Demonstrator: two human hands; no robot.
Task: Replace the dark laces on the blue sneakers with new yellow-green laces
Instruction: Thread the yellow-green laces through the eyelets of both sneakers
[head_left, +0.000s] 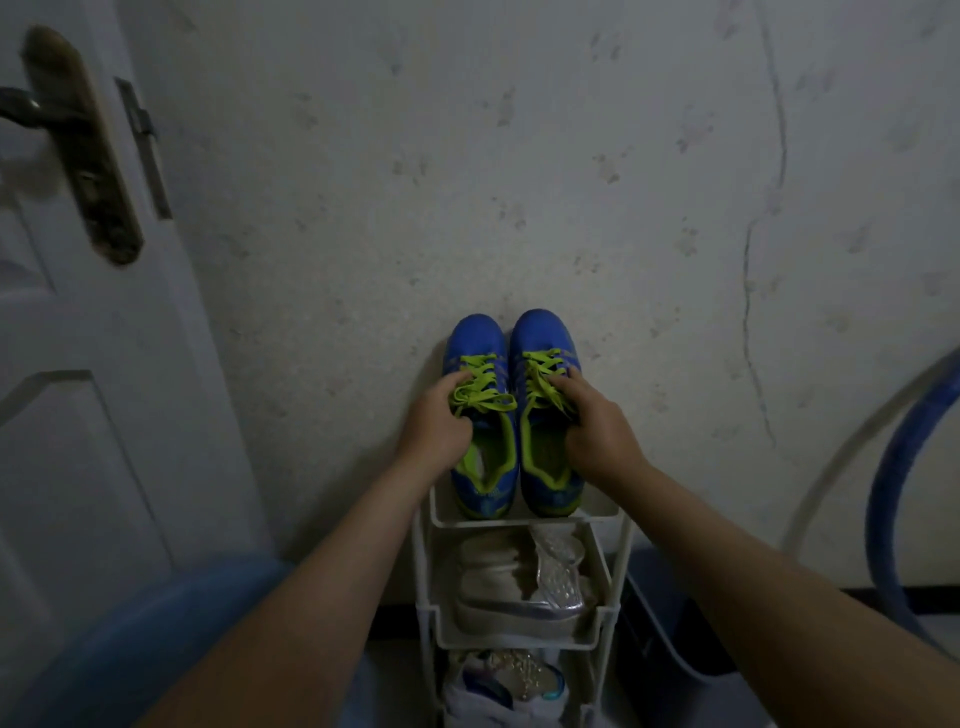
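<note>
Here, left sneaker (475, 340) gripped by left hand (434, 423), fingers (458, 379) curled over yellow-green laces (485, 371), right sneaker (540, 332) gripped likewise by right hand (600, 423), both set atop the rack (519, 518), toes against wall (519, 182), bare wall either side.

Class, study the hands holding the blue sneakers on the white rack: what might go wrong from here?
The blue sneakers rest with heels at the front rim of the white shoe rack; released carelessly, they may tip off.
The left hand and right hand grip across the yellow-green laces; pulling away might snag and loosen them.
</note>
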